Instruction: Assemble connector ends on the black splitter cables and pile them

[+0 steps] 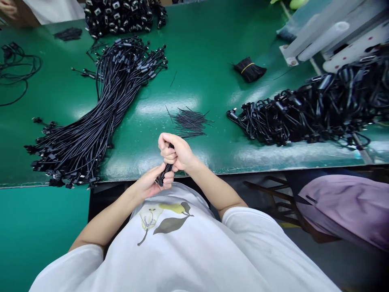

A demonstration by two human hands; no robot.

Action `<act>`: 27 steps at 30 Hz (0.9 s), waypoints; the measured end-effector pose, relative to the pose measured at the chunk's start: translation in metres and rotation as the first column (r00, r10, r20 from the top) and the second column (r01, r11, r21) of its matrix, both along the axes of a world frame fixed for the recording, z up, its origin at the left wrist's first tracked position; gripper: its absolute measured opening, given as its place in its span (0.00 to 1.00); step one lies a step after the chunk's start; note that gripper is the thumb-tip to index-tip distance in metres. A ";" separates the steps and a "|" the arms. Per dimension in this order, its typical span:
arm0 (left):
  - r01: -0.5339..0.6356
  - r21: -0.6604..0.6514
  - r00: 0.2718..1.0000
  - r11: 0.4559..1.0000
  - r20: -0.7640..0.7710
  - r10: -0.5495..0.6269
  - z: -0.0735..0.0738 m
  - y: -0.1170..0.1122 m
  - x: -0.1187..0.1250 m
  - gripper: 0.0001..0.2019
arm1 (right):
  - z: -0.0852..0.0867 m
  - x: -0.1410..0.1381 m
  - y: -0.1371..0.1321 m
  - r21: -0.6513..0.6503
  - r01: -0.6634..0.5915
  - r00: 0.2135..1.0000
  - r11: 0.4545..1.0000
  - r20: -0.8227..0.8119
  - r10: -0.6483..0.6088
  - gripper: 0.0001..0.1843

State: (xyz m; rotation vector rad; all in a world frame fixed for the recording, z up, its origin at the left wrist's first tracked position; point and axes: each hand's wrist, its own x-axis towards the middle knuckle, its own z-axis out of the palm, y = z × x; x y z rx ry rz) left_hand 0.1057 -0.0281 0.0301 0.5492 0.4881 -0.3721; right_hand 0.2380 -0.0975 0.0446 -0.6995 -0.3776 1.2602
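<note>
A folded black cable (pixel 164 175) is held close to my body, just in front of the table's near edge. My left hand (pixel 154 181) is closed around its lower end, where a metal-tipped connector shows. Higher up, my right hand (pixel 176 153) grips the same bundle with curled fingers. Part of the cable is hidden inside both hands. Just beyond my hands lies a loose pile of thin black twist ties (pixel 191 121). To the left, a large sheaf of unfolded black cables (pixel 106 105) stretches across the table.
Folded, tied cables (pixel 282 117) are heaped at the right, and more bundled cables (pixel 118 16) sit at the back. A banded bunch of ties (pixel 249 69) lies on the green table (pixel 200 48). White equipment (pixel 328 36) stands back right. A person in purple (pixel 346 202) sits at right.
</note>
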 end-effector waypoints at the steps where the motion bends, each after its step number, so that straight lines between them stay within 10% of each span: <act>1: 0.014 -0.035 1.000 0.999 -0.008 -0.015 -0.001 -0.002 -0.001 0.15 | 0.000 0.001 -0.003 0.017 -0.053 0.999 0.998 -0.006 0.053 0.17; 6: 0.057 0.282 0.991 0.958 0.104 -0.089 -0.011 -0.004 -0.002 0.20 | -0.003 -0.005 -0.017 0.056 -0.060 0.984 0.997 0.174 0.050 0.19; 10: 0.093 0.719 0.953 0.689 0.136 -0.272 -0.018 0.002 0.006 0.22 | -0.017 -0.014 -0.015 -0.031 0.138 0.922 0.990 0.369 -0.117 0.20; 16: 0.011 0.893 0.983 0.451 0.072 -0.167 -0.022 -0.007 0.005 0.19 | -0.031 -0.003 -0.014 -0.097 0.229 0.867 0.969 0.472 -0.158 0.21; 19: 0.006 0.858 0.992 0.513 0.058 -0.108 -0.024 0.000 -0.002 0.19 | -0.034 0.042 -0.034 -0.078 0.318 0.535 0.945 0.837 -0.111 0.17; 22: -0.062 0.720 0.996 0.691 0.089 -0.003 -0.024 0.014 -0.004 0.19 | -0.048 0.109 -0.056 -0.040 0.673 -0.026 0.738 0.997 0.077 0.15; 24: -0.141 0.611 0.990 0.779 0.111 0.093 -0.022 0.021 -0.001 0.18 | -0.062 0.149 -0.065 -0.082 0.757 -0.190 0.648 0.921 0.339 0.16; 27: -0.240 0.473 0.971 0.848 0.115 0.211 -0.017 0.025 0.004 0.17 | -0.078 0.181 -0.069 -0.146 0.737 -0.302 0.660 0.803 0.515 0.16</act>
